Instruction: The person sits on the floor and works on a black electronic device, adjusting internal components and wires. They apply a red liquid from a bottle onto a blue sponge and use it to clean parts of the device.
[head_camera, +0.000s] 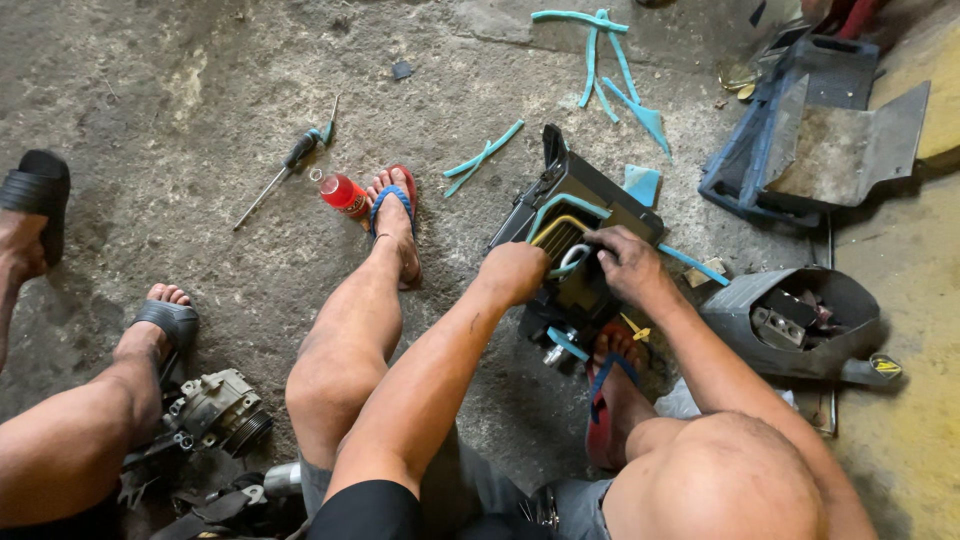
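View from above of a person squatting on a rough concrete floor (250, 80), both hands working on a black plastic housing (575, 215) that stands between the feet. The left hand (515, 272) is closed into a fist against the near left face of the housing, knuckles up; its fingers are curled together, and what they clamp, if anything, cannot be told because the back of the hand hides it. The right hand (628, 262) lies on the top right of the housing, fingers bent and together, their tips pressed down at the edge of the finned core (556, 238) framed by a teal foam seal; whether they pinch a part cannot be told. A pale curved piece (574, 256) shows directly between the two sets of fingers, touching the housing. The housing thus sits under and just ahead of both hands, its finned opening beyond the left knuckles and left of the right fingertips. Far beyond the fingers lie loose teal foam strips (598, 50); to the left of the left hand, well apart, are a red bottle (343, 193) and a screwdriver (283, 167). To the right of the right hand stand a grey blower casing (800, 320) and a blue-black tray (800, 130). At lower left, beside another person's legs, rests a metal compressor (215, 410).
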